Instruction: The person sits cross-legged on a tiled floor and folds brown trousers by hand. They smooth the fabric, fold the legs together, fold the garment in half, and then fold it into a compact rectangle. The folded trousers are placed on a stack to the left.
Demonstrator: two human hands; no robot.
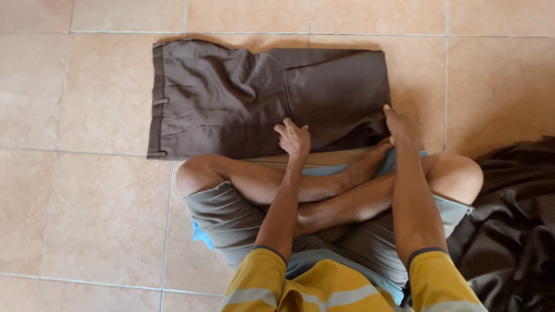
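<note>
Brown trousers (231, 98), folded over on themselves, lie flat on the tiled floor in front of my crossed legs, waistband to the left. My left hand (295, 138) rests on the near edge of the trousers, fingers spread and pressing the cloth. My right hand (400, 126) grips the near right corner of the folded part, fingers curled into the fabric.
A heap of dark brown cloth (509, 225) lies on the floor at my right. Beige floor tiles (87, 202) surround me. I sit cross-legged in grey shorts, with a bit of blue fabric (202, 236) under my left thigh.
</note>
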